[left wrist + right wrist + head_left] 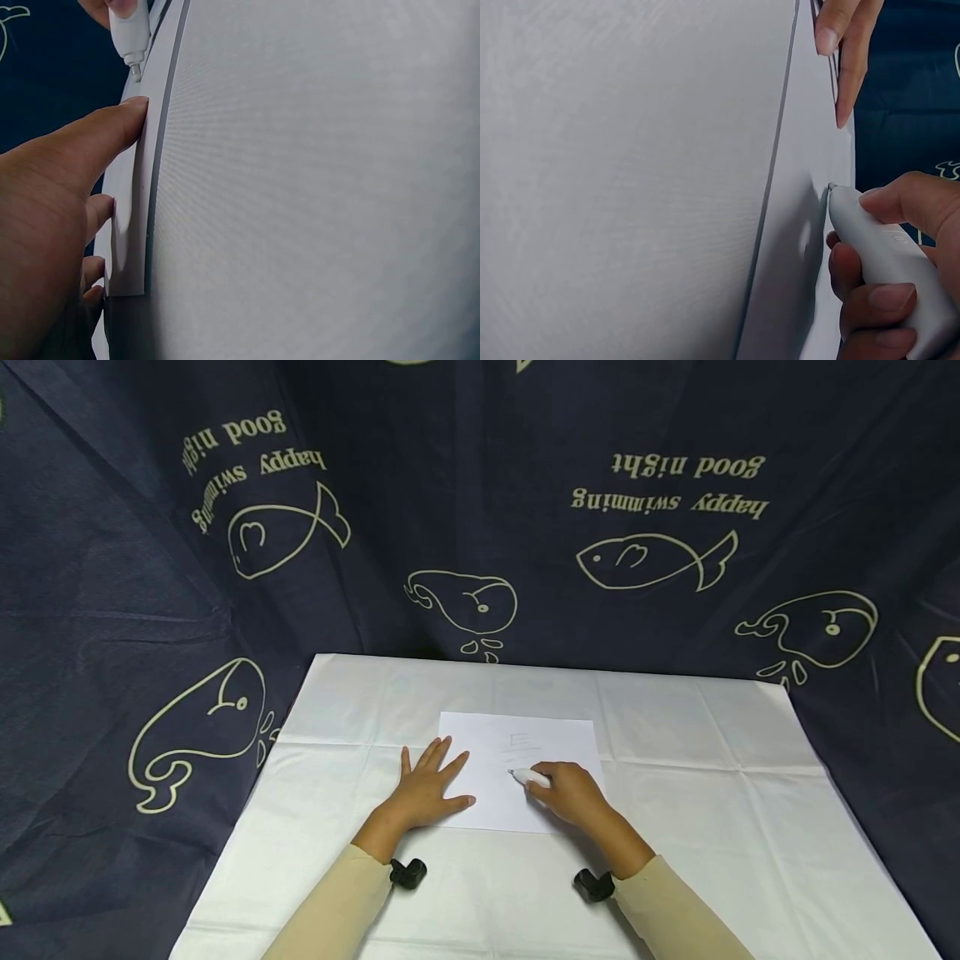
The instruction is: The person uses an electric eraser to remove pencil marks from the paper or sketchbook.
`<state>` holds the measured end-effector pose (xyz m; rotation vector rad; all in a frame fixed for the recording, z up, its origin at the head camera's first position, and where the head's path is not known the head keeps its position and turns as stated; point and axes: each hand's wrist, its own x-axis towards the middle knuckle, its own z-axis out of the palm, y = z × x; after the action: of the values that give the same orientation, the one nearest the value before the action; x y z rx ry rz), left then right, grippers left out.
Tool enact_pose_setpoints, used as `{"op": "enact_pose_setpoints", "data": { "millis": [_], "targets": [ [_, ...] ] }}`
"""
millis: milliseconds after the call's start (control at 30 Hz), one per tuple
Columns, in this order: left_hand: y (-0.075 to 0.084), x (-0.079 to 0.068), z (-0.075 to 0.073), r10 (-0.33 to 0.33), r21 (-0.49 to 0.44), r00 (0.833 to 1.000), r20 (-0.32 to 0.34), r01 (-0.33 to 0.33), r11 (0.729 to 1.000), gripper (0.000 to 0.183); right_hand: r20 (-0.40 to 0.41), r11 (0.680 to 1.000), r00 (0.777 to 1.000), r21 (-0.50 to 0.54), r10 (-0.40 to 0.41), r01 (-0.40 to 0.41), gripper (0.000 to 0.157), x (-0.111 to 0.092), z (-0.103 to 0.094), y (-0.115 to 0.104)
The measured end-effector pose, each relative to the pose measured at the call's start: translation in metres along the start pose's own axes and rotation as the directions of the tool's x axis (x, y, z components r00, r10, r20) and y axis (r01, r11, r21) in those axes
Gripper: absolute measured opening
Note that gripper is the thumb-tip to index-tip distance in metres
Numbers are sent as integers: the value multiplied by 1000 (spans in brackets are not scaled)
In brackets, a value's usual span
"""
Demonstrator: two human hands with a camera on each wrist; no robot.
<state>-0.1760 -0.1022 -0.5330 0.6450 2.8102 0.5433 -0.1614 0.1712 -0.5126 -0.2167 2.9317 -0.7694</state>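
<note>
A sheet of white paper [491,806] lies on the white-covered table, with a faint letter E [520,740] and thin lines under it. My left hand [423,789] rests on the paper's left side, fingers spread and thumb pointing right. In my right hand [573,793] I grip a white correction pen [531,777] with a thick barrel and small metal tip. Its tip points left, at the paper below the lines. The right wrist view shows the pen [892,262] held between thumb and curled fingers, tip at the sheet; whether it touches I cannot tell.
The table's white cloth [690,827] has fold creases and spreads around the paper. Behind and beside it hangs a dark blue curtain [450,485] with fish and whale drawings. A small black device sits at each wrist, over beige sleeves [337,902].
</note>
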Motion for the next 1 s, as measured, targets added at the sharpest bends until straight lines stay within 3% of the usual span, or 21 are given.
{"op": "enact_pose_setpoints", "data": {
  "millis": [167, 1000],
  "targets": [
    [0, 0, 0, 3, -5, 1000, -4, -3, 1000, 79, 18, 1000, 1000, 12, 5, -5, 30, -1, 2, -1],
    [0, -1, -1, 10, -15, 1000, -10, -10, 1000, 80, -37, 999, 998, 17, 40, -40, 33, -3, -13, 20]
  ]
}}
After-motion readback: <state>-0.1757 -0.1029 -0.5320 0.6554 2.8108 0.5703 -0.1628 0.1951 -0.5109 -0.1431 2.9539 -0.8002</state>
